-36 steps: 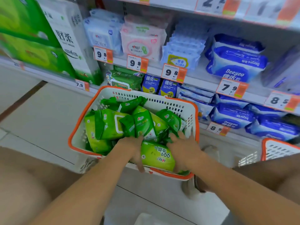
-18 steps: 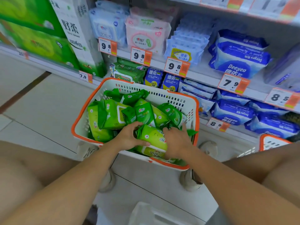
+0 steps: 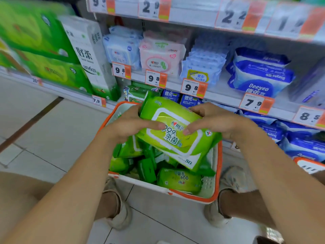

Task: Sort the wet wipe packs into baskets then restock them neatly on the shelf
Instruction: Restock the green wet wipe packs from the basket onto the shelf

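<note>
A large green wet wipe pack [image 3: 174, 127] is lifted above the white basket with the orange rim [image 3: 217, 173]. My left hand [image 3: 128, 123] grips its left end, thumb across the front. My right hand [image 3: 216, 120] grips its right end, thumb on the label. A second green pack seems stacked under it. Several more green packs [image 3: 178, 179] lie loose in the basket below. The shelf [image 3: 221, 95] stands just beyond, with green packs [image 3: 135, 92] on the low level behind the basket.
Blue and pink wipe packs [image 3: 161, 57] and blue Deeyeo packs [image 3: 260, 80] fill the shelves, with price tags along the edges. Big green and white tissue bundles [image 3: 88, 55] stand at the left. A second orange-rimmed basket [image 3: 309, 164] sits at the right. Tiled floor [image 3: 44, 131] lies left.
Both hands were down among the packs in the basket; now they have come up holding a large green pack above it. The view has moved closer to the shelf.
</note>
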### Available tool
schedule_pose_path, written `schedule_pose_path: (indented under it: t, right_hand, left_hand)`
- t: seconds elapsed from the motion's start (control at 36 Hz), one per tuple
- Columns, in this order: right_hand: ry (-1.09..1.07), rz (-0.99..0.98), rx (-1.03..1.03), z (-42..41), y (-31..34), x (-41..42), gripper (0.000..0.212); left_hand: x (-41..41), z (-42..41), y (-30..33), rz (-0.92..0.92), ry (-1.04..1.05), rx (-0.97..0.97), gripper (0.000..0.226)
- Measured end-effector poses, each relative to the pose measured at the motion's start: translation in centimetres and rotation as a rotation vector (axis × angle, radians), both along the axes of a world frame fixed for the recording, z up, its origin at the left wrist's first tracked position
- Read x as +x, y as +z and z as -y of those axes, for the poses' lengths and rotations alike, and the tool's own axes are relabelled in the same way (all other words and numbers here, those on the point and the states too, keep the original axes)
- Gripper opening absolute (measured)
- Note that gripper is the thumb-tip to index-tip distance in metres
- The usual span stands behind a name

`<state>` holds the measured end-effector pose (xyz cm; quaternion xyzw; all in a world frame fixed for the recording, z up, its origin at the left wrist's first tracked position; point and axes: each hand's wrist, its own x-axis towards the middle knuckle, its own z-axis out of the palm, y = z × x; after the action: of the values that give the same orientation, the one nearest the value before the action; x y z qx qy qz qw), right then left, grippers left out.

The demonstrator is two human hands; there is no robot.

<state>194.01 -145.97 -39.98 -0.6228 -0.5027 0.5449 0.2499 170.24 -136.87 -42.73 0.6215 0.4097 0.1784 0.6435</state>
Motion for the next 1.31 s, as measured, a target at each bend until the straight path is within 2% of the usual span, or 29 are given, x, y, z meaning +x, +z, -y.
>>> schedule_pose_path:
  t: [0.08,0.17,0.22,0.31,0.39,0.47,0.56,0.64,0.69,0.75,0.81,0.86,0.97,1.08,1.14,1.19,1.31]
  right_hand:
    - [-0.188,-0.301,-0.065,0.1,1.2,1.5,0.048]
    - [-0.459,-0.611,-0.137,1.0,1.3,3.2,0.057]
    - [-0.594,-0.766,-0.115,2.0,0.9,3.0,0.065]
    - [-0.649,-0.816,-0.033,2.5,1.2,0.8,0.059]
    - [-0.663,-0.757,0.161,2.6,4.1,0.6,0.054]
    - [-0.6,-0.624,0.458,2.4,9.5,3.3,0.059]
    - [-0.539,-0.378,0.705,1.2,15.5,7.1,0.068]
    - [-0.566,-0.182,0.835,-0.6,20.2,10.9,0.077]
    - [-0.593,-0.079,0.888,-1.9,22.1,13.3,0.081]
    - [-0.611,0.007,0.904,-3.3,23.0,15.6,0.086]
    - [-0.607,0.126,0.866,-4.9,22.8,17.7,0.092]
    - [-0.593,0.264,0.825,-6.6,21.7,19.6,0.082]
    - [-0.621,0.41,0.845,-9.7,19.5,23.0,0.059]
    - [-0.519,0.775,0.811,-11.2,18.4,25.0,0.071]
    - [-0.479,0.88,0.8,-11.4,18.4,25.5,0.07]
    - [-0.432,0.998,0.809,-11.5,19.1,25.4,0.059]
    - [-0.447,1.17,0.769,-12.1,19.9,25.0,0.045]
  left_hand:
    - [0.8,0.6,0.5,0.103,0.089,-0.151,0.066]
    - [1.5,1.2,0.6,0.134,0.182,-0.302,0.044]
    - [2.1,1.9,1.0,0.157,0.264,-0.365,0.027]
    - [3.4,2.5,2.8,0.244,0.388,-0.366,0.031]
    - [5.4,2.3,6.3,0.357,0.332,-0.214,0.056]
    - [8.0,1.2,11.4,0.451,0.244,-0.011,0.061]
    - [11.4,-0.7,16.7,0.466,0.123,0.193,0.07]
    - [15.2,-2.9,21.0,0.484,0.014,0.285,0.05]
    - [18.0,-4.5,22.9,0.47,-0.056,0.294,0.051]
    - [20.6,-6.6,23.5,0.443,-0.107,0.303,0.053]
    - [23.0,-8.8,23.2,0.414,-0.097,0.306,0.046]
    - [25.2,-11.0,22.6,0.355,-0.093,0.369,0.042]
    - [28.6,-14.2,21.3,0.198,-0.122,0.502,0.03]
    - [30.2,-16.2,19.1,0.144,-0.103,0.563,0.066]
    - [30.8,-16.6,18.9,0.162,-0.054,0.557,0.065]
    - [31.3,-16.6,19.3,0.16,-0.034,0.556,0.064]
    - [32.5,-17.0,20.0,0.089,-0.01,0.553,0.075]
